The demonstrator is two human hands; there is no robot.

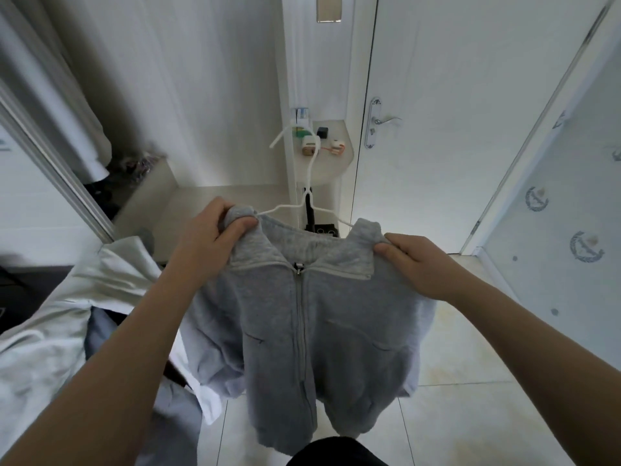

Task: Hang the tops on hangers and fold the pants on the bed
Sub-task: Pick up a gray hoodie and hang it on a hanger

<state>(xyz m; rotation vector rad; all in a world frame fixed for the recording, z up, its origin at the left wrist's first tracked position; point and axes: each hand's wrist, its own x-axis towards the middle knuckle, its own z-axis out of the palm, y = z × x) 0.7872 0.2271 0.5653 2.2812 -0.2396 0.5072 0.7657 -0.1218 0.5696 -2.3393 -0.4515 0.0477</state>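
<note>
Grey zip jacket [312, 317]: zipped shut, held in the air above the tiled floor [470, 398], hem nearest the viewer.
White garment [67, 297]: heaped at the left, beside the jacket.
Left hand [208, 230]: fingers curled round the jacket's left shoulder.
Right hand [413, 260]: pinches the right shoulder.
White hanger [282, 208]: arms inside the neck opening, hook pointing away.
Corner shelf [342, 163]: small items on it.
White door [470, 95]: closed, beyond.
</note>
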